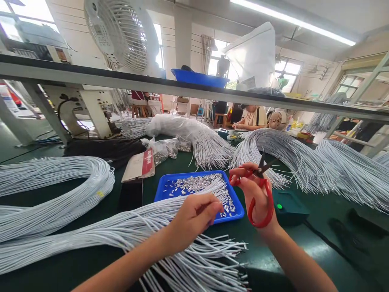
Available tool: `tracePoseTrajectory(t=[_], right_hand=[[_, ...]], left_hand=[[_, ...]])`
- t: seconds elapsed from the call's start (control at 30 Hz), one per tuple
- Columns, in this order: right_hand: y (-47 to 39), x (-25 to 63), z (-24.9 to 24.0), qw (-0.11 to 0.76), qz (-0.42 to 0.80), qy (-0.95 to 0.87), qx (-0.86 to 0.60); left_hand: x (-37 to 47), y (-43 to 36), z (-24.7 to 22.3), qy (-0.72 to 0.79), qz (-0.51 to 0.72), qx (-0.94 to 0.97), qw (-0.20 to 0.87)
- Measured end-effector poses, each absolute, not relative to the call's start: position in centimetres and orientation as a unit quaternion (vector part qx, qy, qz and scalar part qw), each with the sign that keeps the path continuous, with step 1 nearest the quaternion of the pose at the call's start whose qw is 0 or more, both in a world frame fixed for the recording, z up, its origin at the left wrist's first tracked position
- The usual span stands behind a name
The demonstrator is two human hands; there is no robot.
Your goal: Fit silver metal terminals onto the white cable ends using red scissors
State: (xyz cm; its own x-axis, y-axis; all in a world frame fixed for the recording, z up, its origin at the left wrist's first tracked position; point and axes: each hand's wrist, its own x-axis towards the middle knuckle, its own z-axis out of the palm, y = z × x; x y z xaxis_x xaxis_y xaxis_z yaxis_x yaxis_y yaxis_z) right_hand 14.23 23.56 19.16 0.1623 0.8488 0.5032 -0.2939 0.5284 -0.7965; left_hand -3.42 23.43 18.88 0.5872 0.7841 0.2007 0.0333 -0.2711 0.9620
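Observation:
Red-handled scissors [268,211] are in my right hand [255,192], fingers through the loops, dark blades apart and pointing up and away. My left hand [194,219] is closed, thumb against curled fingers, over a bundle of thin white cables [133,225]; whatever its fingertips pinch, if anything, is hidden. Just beyond it lies a shallow blue tray [161,190] with many small silvery metal pieces [197,182] and the tips of some cables inside. More cable ends [227,251] fan out on the green table in front of the tray, below my left wrist.
Coiled cables [91,174] lie at left, with more bundles [291,154] at back right. A green-lit dark box [290,207] sits right of the tray. Behind are a cardboard piece [136,168] and plastic bags [165,150]. A shelf [121,75] crosses above; a person [251,117] sits beyond.

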Motion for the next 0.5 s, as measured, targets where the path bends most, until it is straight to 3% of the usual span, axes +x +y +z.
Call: tracePoseTrajectory(t=[0.13, 0.33, 0.5], right_hand=[[22.2, 13.0, 18.7, 0.634, 0.452, -0.567, -0.267], [21.5, 12.2, 18.2, 0.647, 0.407, -0.564, -0.314], [21.7, 12.2, 18.4, 0.666, 0.374, -0.559, -0.322]], left_hand=[[-3.4, 23.6, 18.9, 0.295, 0.428, 0.715, 0.468], [-3.0, 24.5, 18.1, 0.297, 0.436, 0.703, 0.478], [-3.9, 22.5, 19.6, 0.303, 0.56, 0.678, 0.368]])
